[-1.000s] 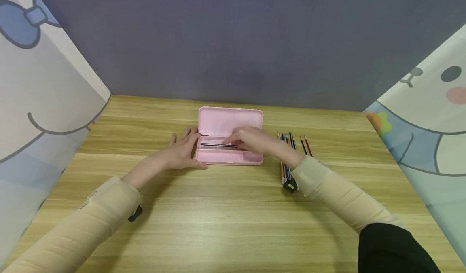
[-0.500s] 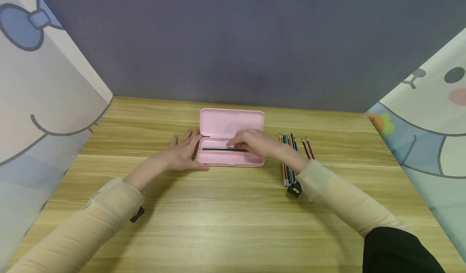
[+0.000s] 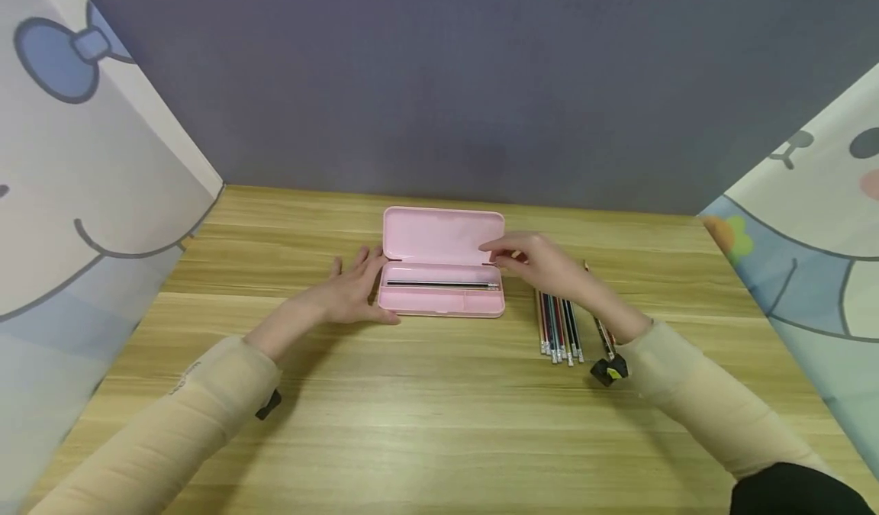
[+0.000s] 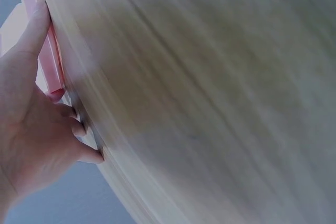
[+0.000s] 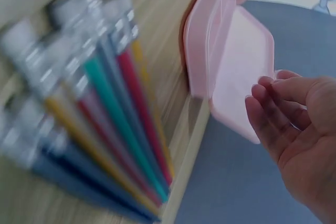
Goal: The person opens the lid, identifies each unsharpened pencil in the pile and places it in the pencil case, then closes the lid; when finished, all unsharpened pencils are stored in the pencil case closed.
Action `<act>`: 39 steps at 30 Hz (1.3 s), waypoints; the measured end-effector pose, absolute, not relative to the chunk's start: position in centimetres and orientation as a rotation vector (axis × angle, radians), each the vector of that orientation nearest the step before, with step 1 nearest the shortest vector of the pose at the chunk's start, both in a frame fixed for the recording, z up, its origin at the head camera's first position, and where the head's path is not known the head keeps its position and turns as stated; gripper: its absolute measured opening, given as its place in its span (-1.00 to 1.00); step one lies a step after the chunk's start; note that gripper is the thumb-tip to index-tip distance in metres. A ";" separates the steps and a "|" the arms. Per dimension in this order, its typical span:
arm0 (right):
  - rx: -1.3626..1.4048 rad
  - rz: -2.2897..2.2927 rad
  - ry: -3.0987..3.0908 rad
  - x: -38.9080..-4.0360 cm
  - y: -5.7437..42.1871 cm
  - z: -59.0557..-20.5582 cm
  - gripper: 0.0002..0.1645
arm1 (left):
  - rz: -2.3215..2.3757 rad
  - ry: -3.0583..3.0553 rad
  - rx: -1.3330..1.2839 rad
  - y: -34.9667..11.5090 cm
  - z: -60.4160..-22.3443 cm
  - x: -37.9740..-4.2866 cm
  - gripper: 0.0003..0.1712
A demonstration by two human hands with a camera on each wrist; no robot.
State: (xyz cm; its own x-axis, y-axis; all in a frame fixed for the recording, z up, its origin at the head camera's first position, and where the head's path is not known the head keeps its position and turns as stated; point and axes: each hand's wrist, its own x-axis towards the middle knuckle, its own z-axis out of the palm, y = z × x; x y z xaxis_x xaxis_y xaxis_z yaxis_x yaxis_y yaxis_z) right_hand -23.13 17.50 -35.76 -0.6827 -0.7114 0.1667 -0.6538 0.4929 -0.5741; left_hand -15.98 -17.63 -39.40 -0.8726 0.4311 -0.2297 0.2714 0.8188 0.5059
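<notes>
A wooden table (image 3: 426, 423) meets a grey wall (image 3: 453, 80); pencils (image 3: 559, 328) lie beside the case (image 3: 439, 236). Left hand (image 3: 353, 294), spread, touches it; right hand (image 3: 539, 262), loosely curled, is empty.

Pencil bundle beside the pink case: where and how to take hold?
Likely a wide grip across the bundle, just beyond the eraser ends, coming from above on the near side. The pencils lie roughly parallel, erasers toward the person, and the right forearm hides their far ends in the head view.
</notes>
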 end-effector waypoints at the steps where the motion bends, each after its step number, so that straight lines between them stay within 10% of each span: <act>1: -1.185 -0.986 2.637 -23.1 18.1 -35.7 -0.61 | 0.670 2.667 0.532 -17.6 -39.4 -16.0 0.24; 39: -0.609 -1.272 2.618 -19.0 28.1 -38.5 -0.26 | 0.681 2.631 0.525 -17.7 -39.4 -16.2 0.30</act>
State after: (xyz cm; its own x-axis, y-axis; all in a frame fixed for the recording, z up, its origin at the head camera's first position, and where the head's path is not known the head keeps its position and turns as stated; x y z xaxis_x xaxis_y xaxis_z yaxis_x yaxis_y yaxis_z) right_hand -18.97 28.06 -38.52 -0.9026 -0.4296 0.0266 -0.2864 0.5532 -0.7823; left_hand -16.18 -17.71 -39.39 -0.8615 0.4380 -0.2568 0.2585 0.8137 0.5207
